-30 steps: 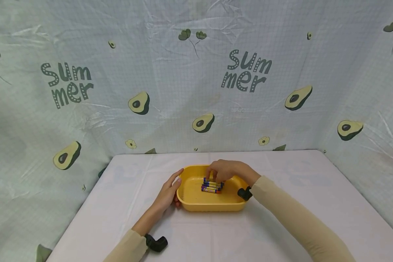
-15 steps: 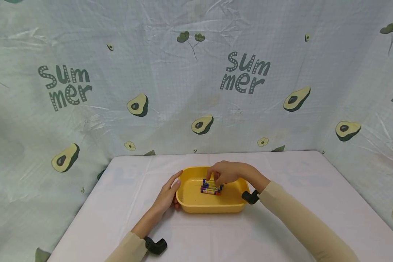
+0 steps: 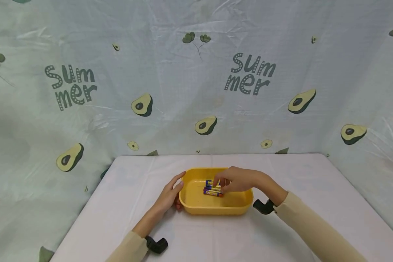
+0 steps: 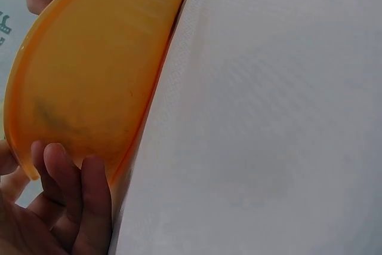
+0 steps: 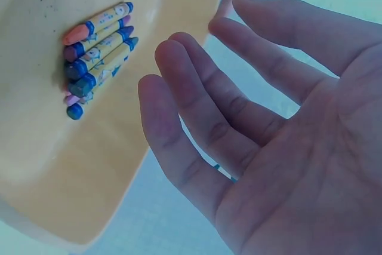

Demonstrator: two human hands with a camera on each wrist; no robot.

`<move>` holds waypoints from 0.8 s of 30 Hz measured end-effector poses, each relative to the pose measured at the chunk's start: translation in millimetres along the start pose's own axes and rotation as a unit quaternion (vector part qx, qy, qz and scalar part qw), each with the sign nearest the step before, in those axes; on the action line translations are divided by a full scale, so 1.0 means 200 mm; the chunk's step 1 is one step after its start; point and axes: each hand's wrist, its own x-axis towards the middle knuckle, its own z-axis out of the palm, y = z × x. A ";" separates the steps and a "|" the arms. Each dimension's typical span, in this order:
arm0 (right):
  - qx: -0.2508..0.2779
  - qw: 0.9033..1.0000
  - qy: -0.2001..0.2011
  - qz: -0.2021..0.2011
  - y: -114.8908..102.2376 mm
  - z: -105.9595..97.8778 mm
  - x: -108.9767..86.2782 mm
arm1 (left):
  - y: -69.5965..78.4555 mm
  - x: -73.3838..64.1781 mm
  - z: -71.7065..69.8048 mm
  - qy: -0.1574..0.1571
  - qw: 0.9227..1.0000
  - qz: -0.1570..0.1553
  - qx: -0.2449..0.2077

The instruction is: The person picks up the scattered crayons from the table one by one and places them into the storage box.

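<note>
A shallow yellow plastic tray (image 3: 216,210) stands on the table. Several crayons (image 3: 213,193) with yellow wrappers lie side by side in it; the right wrist view shows an orange-red tip and darker ones on these crayons (image 5: 104,58). At the tray's left end my left hand (image 3: 165,196) holds the wall, thumb by the rim and fingers (image 4: 62,171) against the outside. My right hand (image 3: 240,179) hovers above the crayons, partly hiding them in the head view. Its fingers (image 5: 197,100) are loosely bent, apart from the crayons, with nothing between them.
A white cloth (image 3: 281,182) covers the table around the tray. Pale sheeting printed with avocados (image 3: 206,125) rises behind the table and at both sides. A black wrist camera (image 3: 263,206) sits at the right wrist, near the tray's edge.
My right hand has drawn back slightly to the right from the crayons, its forearm moving right and nearer. The crayons stay in the tray, and the left hand keeps its place on the wall.
</note>
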 end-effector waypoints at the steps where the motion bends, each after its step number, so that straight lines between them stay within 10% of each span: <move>1: 0.001 1.000 0.001 -0.002 0.00 0.00 -0.01 | 0.00 0.00 0.00 -0.003 1.000 -0.002 0.002; 8: 0.002 0.999 0.030 -0.019 0.03 0.02 -0.09 | 0.00 -0.02 -0.03 -0.017 1.000 -0.005 0.012; 13: 0.008 0.999 0.051 -0.008 0.04 0.00 -0.14 | 0.01 -0.04 -0.11 0.031 0.996 0.008 0.082; 19: 0.002 0.996 0.083 0.011 0.07 -0.06 -0.23 | 0.04 -0.07 -0.38 0.129 0.945 0.019 0.302; 24: -0.006 0.992 0.118 0.036 0.15 -0.14 -0.32 | 0.11 -0.08 -0.62 0.155 0.906 0.039 0.391</move>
